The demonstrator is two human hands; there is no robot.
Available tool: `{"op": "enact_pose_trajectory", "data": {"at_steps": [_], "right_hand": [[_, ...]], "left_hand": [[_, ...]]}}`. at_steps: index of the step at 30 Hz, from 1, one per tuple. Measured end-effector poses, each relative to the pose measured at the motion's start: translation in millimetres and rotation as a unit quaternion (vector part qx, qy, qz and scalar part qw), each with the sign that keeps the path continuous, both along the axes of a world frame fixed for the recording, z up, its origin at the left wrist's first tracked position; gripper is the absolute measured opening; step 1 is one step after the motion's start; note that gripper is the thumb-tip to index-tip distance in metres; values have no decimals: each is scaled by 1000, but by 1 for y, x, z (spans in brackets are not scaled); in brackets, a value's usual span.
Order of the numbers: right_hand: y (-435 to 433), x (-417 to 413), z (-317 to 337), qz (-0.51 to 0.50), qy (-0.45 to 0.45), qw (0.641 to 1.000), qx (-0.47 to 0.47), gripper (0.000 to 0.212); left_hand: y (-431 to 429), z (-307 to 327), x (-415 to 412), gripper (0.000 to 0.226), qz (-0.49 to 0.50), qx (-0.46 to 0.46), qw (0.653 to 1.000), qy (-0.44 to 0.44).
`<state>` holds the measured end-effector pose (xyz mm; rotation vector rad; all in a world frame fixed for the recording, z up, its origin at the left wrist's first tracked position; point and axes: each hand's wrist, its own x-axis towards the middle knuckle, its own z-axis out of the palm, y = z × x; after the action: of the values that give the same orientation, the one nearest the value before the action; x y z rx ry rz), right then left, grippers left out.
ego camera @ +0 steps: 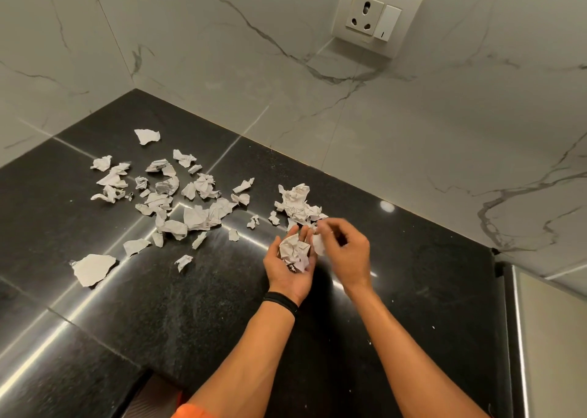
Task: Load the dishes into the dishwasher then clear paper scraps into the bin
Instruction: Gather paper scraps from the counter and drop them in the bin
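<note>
Left hand (pixel 287 270) lies palm up, fingers nearly straight, carrying a wad of crumpled scraps (pixel 293 249). Right hand (pixel 344 252), motion-blurred, pinches a single scrap (pixel 318 243) just beside it. Remaining paper scraps (pixel 178 201) lie scattered across the black countertop (pixel 428 258)

There is only one view, from a camera on the person's head. It looks forward and steeply down at the black countertop (pixel 413 290), toward the corner of the marble walls (pixel 222 52). The wall socket (pixel 374 17) is at the top edge. Below the socket, close to the lens, are the left hand (pixel 286 271) and right hand (pixel 346 252). The paper scraps (pixel 178 201) lie below the socket and to its left.
</note>
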<state>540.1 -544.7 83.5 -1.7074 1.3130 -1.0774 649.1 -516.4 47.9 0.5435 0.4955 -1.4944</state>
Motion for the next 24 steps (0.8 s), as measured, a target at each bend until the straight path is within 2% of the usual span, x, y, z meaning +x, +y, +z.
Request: {"op": "enact_pose_trajectory", "data": {"at_steps": [2, 4, 8, 11, 12, 19, 22, 24], "right_hand": [[-17, -5, -8, -90, -25, 995, 34, 7], [-35, -10, -18, -127, -31, 988, 83, 8], [-36, -9, -32, -47, 36, 985, 163, 11], [-17, -16, -51, -15, 203, 974, 101, 20], [-11, -19, -55, -14, 233, 969, 84, 25], [36, -41, -58, -61, 286, 956, -22, 42], [58, -54, -67, 20, 362, 930, -51, 50], [66, -60, -78, 49, 379, 921, -82, 42]], "left_hand": [[0, 1, 1, 47, 20, 5, 999, 29], [-1, 0, 2, 45, 37, 10, 998, 48], [-3, -3, 6, 43, 60, 4, 997, 54], [-5, -7, 8, 42, 59, 8, 997, 47], [-5, -9, 8, 42, 59, 6, 997, 46], [-6, -11, 8, 42, 54, -3, 998, 43], [-8, -13, 5, 43, 41, -4, 999, 35], [-8, -13, 0, 44, 29, 3, 999, 30]]}}
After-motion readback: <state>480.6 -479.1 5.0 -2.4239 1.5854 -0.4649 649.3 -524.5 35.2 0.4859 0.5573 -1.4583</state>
